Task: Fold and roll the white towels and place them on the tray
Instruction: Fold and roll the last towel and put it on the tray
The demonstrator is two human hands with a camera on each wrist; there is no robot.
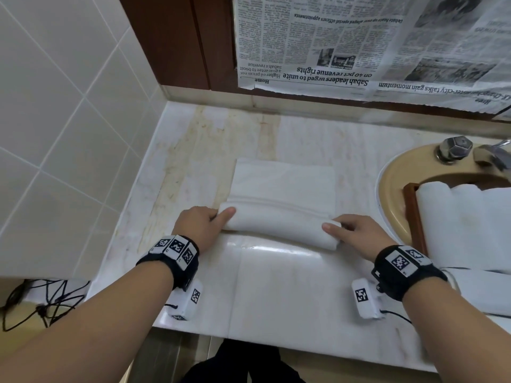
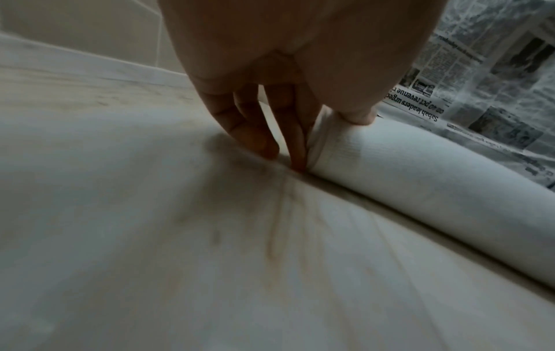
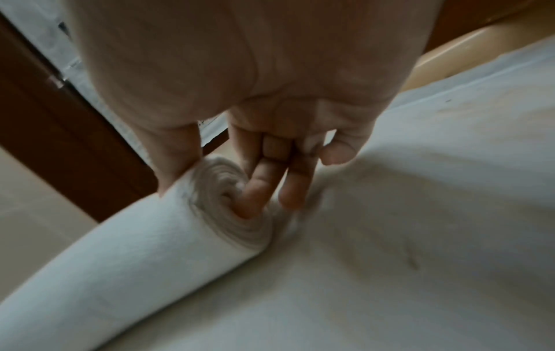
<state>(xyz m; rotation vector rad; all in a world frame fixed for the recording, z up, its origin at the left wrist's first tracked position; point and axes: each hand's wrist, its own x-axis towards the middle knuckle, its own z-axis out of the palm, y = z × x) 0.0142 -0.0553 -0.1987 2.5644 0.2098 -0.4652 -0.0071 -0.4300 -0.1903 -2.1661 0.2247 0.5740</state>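
We pinch each end of the half-rolled towel (image 1: 279, 228) on the table (image 1: 276, 288), left hand (image 1: 200, 226) and right hand (image 1: 356, 236) thumbs on top (keeping the roll tight and even); the wooden tray (image 1: 413, 217) waits right.

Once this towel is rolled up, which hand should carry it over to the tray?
Right, probably: the right hand grips the roll's end nearest the tray, which sits over the sink on that side.
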